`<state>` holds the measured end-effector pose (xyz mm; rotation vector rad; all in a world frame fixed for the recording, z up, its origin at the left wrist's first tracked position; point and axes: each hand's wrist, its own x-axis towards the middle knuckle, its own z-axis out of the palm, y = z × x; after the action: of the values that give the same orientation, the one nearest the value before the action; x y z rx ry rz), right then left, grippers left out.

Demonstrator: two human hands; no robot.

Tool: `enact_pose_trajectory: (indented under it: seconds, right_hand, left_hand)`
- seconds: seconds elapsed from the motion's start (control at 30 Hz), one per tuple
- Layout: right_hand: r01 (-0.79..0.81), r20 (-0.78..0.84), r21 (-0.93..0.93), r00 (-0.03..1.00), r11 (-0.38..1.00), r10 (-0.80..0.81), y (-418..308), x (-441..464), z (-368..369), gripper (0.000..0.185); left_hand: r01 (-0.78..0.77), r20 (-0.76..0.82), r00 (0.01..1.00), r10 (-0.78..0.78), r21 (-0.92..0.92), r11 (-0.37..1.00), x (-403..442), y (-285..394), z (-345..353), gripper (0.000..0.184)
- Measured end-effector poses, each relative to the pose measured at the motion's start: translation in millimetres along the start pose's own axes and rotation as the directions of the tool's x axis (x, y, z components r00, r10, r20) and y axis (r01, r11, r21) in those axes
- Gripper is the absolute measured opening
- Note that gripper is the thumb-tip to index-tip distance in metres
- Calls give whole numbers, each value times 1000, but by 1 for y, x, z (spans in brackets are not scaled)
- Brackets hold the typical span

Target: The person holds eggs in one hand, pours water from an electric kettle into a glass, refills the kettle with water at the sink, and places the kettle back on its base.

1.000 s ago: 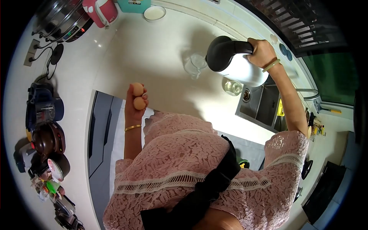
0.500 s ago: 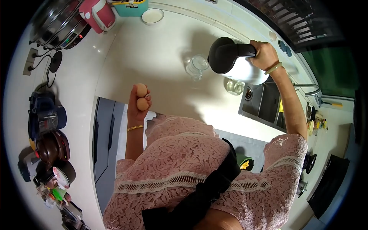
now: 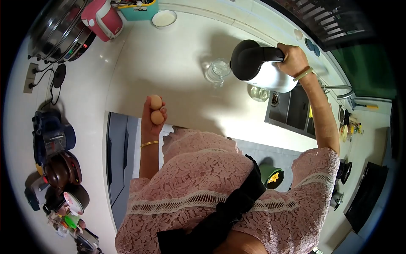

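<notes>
Pale counter (image 3: 169,51), kettle (image 3: 265,75) partly hiding glass jar (image 3: 259,94), sink (image 3: 291,109) alongside

Our left hand (image 3: 147,120) is turned palm up, the thumb (image 3: 147,103) along its outer side and the fingers (image 3: 164,111) curled in from the other side in a cupped grip. Our left forearm (image 3: 149,158) points forward, the wrist nearly in line with it. We reach farther out with the right: our right forearm (image 3: 322,112) slants forward and inward, and our right hand (image 3: 293,61) is closed in a fist, its back towards us and its fingertips mostly hidden. We hold both hands well apart
</notes>
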<state>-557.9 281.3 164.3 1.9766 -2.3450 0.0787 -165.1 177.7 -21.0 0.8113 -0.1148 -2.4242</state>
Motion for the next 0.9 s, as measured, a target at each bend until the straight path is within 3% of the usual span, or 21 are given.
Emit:
enact_pose_trajectory:
  seconds: [0.1,0.3,0.37,0.43,0.53,0.63,0.67,0.77,0.8,0.83,0.9]
  right_hand:
    - [-22,-28,49,999,999,23,8,-6,-3,20]
    - [-20,-153,346,985,938,78,44,-28,-6,22]
    - [9,-207,341,976,940,65,65,-39,-2,24]
    - [-22,-265,321,958,947,112,75,-50,-7,26]
    - [-108,-410,440,859,891,306,98,-73,2,31]
    - [-201,-380,668,736,717,560,111,-97,6,30]
    - [-200,-386,670,729,715,565,118,-108,9,30]
    - [-154,-297,856,634,493,714,148,-143,19,26]
    - [-182,-205,900,627,397,752,160,-159,19,24]
    - [-244,-89,923,620,299,780,134,-146,13,21]
    - [-276,30,942,635,191,772,158,-181,13,15]
  left_hand:
    - [24,8,1000,-24,12,1000,0,1,-1,37]
    - [34,45,998,-36,55,998,5,-4,2,38]
    - [44,64,997,-47,54,998,6,-9,3,38]
    - [78,99,992,-84,64,995,9,-16,7,39]
    - [86,119,989,-88,27,996,6,-28,14,39]
    - [24,130,991,-29,39,999,-2,-33,20,40]
    - [3,119,993,-7,34,999,-5,-38,24,40]
    - [-65,89,994,61,49,997,-11,-63,43,41]
    - [-117,83,990,111,76,990,-12,-80,53,41]
    - [-143,56,989,139,88,986,-15,-55,46,41]
    - [-200,56,979,195,93,975,-17,-99,61,41]
